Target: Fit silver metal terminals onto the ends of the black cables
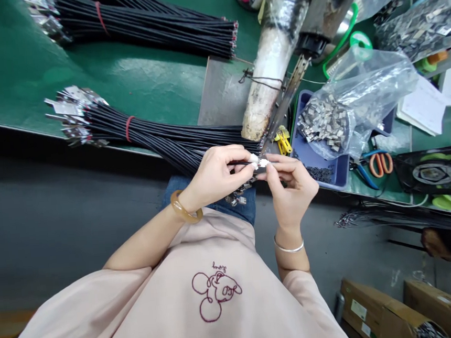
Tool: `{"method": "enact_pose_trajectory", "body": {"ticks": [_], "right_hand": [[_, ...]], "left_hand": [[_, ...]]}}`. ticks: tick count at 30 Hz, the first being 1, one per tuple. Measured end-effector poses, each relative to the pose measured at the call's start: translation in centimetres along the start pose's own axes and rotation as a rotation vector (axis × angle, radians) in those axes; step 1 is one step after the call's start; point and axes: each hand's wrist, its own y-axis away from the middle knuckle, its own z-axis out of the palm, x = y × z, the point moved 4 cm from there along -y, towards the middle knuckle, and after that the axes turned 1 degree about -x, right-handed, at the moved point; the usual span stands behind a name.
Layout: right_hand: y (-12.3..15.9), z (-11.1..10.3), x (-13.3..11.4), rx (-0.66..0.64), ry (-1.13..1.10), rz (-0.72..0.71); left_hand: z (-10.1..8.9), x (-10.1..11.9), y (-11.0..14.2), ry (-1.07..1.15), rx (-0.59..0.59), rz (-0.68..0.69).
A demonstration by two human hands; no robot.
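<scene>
My left hand (223, 175) pinches the end of a black cable at the table's front edge. Meeting it tip to tip, my right hand (292, 183) is closed on a small silvery metal connector. White covers wrap some fingertips and partly hide where cable and connector meet. Just behind both hands, the tip of a soldering iron (287, 94) slants down from its stand. A bundle of black cables (159, 135) with metal connectors at its left end runs along the edge behind my left hand. Several more metal connectors (236, 197) hang over my lap.
A second cable bundle (150, 29) lies farther back. Right of my hands are a blue tray (342, 175) with a bag of metal connectors (326, 122), a yellow cutter-like tool (283, 141), orange-handled pliers (381, 164), a solder spool (360, 41) and a black fan (437, 172).
</scene>
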Motion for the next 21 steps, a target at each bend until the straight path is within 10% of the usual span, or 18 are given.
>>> {"method": "enact_pose_trajectory", "body": {"ticks": [21], "right_hand": [[-1.5,0.1,-0.6,-0.106,0.088,-0.084]], "left_hand": [[0.2,0.1,-0.4,0.068,0.141,-0.065]]}}
